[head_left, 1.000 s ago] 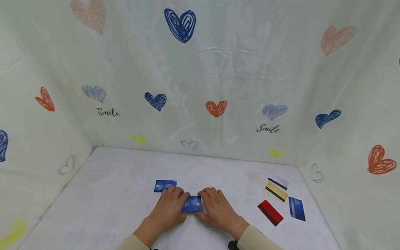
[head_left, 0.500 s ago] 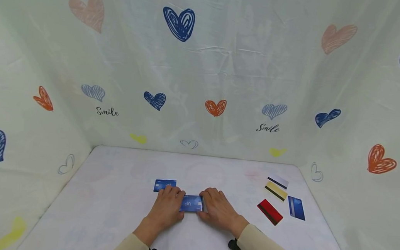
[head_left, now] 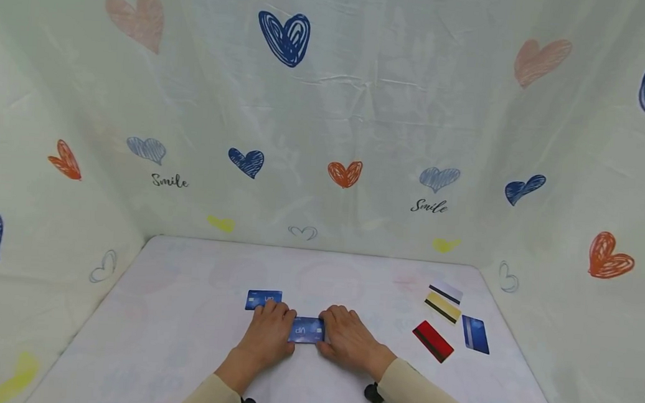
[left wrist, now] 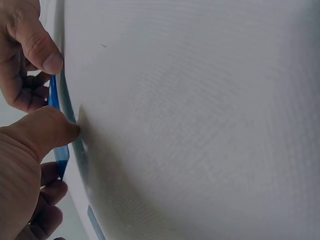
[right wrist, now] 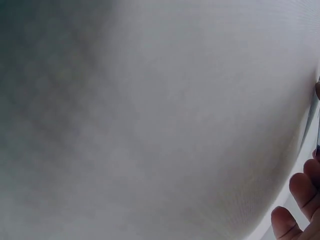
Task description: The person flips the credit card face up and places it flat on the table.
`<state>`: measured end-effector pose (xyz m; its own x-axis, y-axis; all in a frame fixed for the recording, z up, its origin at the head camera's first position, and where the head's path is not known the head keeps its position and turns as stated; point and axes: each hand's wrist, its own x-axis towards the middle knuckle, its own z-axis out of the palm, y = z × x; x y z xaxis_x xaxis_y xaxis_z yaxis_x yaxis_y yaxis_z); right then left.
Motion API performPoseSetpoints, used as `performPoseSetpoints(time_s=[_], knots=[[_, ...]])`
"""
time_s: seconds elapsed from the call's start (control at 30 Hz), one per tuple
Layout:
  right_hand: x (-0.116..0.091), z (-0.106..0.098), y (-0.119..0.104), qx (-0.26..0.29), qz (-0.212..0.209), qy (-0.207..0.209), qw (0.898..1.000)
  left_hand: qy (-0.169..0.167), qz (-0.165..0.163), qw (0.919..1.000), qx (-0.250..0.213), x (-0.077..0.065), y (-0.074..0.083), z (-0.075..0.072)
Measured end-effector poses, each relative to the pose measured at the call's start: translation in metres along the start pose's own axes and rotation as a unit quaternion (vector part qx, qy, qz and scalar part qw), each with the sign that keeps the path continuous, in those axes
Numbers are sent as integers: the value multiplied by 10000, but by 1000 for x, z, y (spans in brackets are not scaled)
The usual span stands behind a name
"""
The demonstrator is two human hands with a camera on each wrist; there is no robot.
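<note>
Nearest the person, the left hand point(head_left: 268, 335) and the right hand point(head_left: 349, 341) lie knuckles-up on the white table point(head_left: 178, 341), each closed on one short end of a blue card point(head_left: 306, 330). That card sits directly between the two hands, its long axis running from one hand to the other, so both are equally near and each meets a short edge. From the left wrist view the blue card point(left wrist: 55, 125) appears edge-on, pinched between the left thumb point(left wrist: 50, 132) and curled fingers, with the right hand's thumb point(left wrist: 42, 47) at its far end; whether the card is flat on the table or raised slightly off it cannot be told. From the right wrist view only fingertips point(right wrist: 300, 200) at the frame's edge and blurred table surface are visible. Just beyond the left hand's fingertips lies a second blue card point(head_left: 263, 299), flat and apart from the held one. Farther off, to the right of the right hand, lie a red card point(head_left: 432, 341), a darker blue card point(head_left: 475, 334), a yellow card point(head_left: 442, 307) and a white card point(head_left: 446, 291). Behind the table hangs a heart-printed cloth backdrop point(head_left: 327, 133).
</note>
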<state>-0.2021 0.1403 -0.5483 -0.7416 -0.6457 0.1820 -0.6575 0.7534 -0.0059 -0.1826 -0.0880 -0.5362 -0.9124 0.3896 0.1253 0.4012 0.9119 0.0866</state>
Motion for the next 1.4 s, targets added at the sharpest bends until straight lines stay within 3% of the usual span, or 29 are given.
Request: performPoseSetpoints(time_s=[0.3, 0.47, 0.6, 0.73, 0.9, 1.07, 1.4], knots=[[1, 0, -3, 128, 136, -383, 9991, -214, -224, 9994, -182, -3, 0, -1], [-3, 1, -8, 161, 263, -569, 9979, -393, -77, 9990, -187, -16, 8, -7], [-14, -4, -18, 82, 173, -867, 9961, -861, 275, 9955, -293, -29, 16, -12], [-22, -9, -29, -37, 20, -1130, 9936, -1456, 531, 9860, -621, -39, 17, -11], [-17, -9, -42, -82, 7, -1425, 9898, -1752, 425, 9809, -735, -44, 9, -10], [-2, -8, -57, -173, -67, -1497, 9886, -1709, 220, 9810, -895, -51, -6, -10], [23, -1, -80, -189, -357, -1603, 9862, -1520, 282, 9814, -1140, -73, -39, -18]])
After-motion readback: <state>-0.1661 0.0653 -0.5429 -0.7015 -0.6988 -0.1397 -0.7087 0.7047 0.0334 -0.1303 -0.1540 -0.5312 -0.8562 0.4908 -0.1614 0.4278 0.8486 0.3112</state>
